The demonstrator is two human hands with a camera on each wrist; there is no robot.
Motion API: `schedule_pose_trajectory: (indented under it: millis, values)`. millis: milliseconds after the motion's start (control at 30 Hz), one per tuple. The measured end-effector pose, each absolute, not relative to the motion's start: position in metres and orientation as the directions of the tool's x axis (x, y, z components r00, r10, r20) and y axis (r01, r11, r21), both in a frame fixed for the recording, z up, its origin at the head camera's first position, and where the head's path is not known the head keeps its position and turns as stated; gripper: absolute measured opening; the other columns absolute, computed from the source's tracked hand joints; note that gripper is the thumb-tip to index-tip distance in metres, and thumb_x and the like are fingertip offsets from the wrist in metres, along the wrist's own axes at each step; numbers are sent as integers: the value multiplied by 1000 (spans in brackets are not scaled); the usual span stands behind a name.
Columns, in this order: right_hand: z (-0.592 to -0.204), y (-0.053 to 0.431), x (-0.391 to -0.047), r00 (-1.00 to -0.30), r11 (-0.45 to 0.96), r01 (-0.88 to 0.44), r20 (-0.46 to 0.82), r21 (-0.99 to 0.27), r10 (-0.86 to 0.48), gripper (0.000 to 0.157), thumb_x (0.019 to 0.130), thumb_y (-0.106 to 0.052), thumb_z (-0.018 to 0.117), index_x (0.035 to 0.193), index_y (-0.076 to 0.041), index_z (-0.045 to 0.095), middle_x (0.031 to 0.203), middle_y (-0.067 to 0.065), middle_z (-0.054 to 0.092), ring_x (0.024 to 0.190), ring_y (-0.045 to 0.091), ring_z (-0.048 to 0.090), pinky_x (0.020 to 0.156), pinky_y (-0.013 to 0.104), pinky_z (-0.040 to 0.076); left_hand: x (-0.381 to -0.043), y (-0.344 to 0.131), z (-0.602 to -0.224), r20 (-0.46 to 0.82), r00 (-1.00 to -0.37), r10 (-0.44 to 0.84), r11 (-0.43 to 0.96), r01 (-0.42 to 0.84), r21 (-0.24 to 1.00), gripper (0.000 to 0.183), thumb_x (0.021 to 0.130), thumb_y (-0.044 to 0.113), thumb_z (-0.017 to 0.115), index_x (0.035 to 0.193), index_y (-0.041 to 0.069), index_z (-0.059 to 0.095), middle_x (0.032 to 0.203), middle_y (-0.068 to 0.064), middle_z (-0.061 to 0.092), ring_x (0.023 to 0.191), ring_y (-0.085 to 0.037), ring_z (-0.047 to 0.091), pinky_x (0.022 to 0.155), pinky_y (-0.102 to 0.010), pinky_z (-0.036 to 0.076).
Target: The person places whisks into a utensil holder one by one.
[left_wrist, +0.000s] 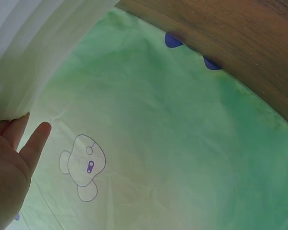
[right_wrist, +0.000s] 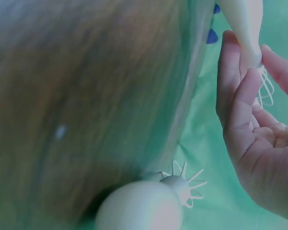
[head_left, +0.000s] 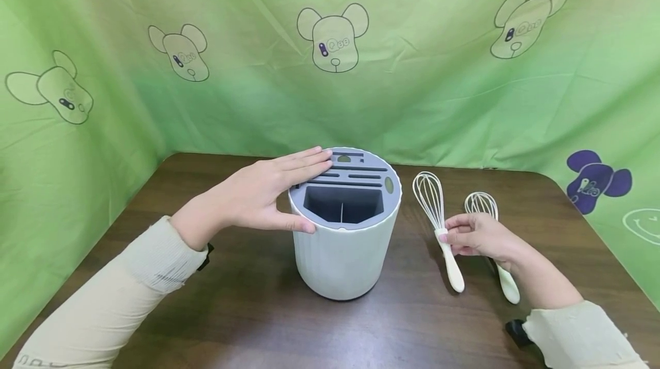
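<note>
A white utensil holder (head_left: 345, 260) with a grey slotted top stands upright on the table. My left hand (head_left: 263, 194) rests on the left side of its rim, fingers straight across the top and thumb along the front edge. In the left wrist view, the holder's ribbed wall (left_wrist: 29, 52) fills the upper left corner. To the right, my right hand (head_left: 479, 235) pinches a white whisk (head_left: 452, 269) between thumb and fingers where the handle meets the wires. A second whisk (head_left: 509, 286) lies partly hidden behind that hand and wrist, apart from the first.
The brown wooden table (head_left: 232, 300) has its far edge against a green curtain (head_left: 412, 94) printed with bear-like heads. The holder's top has a large divided opening (head_left: 342, 204) at the front and narrow slots behind it.
</note>
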State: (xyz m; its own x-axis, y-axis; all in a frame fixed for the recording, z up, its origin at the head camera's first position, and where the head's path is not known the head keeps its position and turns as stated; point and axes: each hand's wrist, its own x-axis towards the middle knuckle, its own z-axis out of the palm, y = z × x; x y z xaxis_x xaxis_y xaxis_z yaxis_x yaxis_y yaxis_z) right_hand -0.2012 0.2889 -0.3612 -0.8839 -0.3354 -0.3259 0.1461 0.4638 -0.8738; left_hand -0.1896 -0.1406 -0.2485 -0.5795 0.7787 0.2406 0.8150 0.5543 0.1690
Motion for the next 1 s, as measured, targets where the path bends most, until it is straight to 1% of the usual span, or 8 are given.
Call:
schedule_pose_trajectory:
  millis: [133,233,300,633,1000]
  values:
    - [-360,289,-201,-884,450,141,-316,-882,-344,43,95,-10,64,126,18,48,86,-14,71,75,8,69,74,24,58,-190,-140,-249,244,-576,781,549,818,173,94,83,68,66,157,19,32,165,7,24,154,-12,21,120,-41,31]
    - [-358,287,-200,-886,448,134,-309,-884,-346,45,96,-10,64,127,17,47,86,-14,70,76,8,69,75,25,57,-190,-140,-249,241,-576,781,550,817,173,95,84,72,61,157,20,31,165,7,24,154,-12,21,120,-41,31]
    - [-356,285,-199,-888,446,126,-301,-886,-347,44,95,-10,64,126,17,47,86,-14,70,77,8,69,75,25,57,-190,-140,-249,239,-576,782,550,818,171,95,84,72,61,157,20,31,165,7,23,154,-12,20,120,-41,31]
    - [-344,280,-196,-901,433,88,-257,-897,-349,41,94,-11,67,123,12,50,87,-14,72,78,9,69,76,28,58,-190,-141,-249,240,-582,777,555,813,175,94,83,66,67,157,20,31,166,8,23,154,-11,20,121,-41,30]
    - [-332,270,-190,-923,429,19,-180,-903,-339,40,93,-9,67,123,12,51,89,-14,69,76,6,68,71,27,58,-190,-141,-250,252,-581,774,554,814,176,95,82,65,69,157,20,31,166,8,23,154,-12,21,120,-42,31]
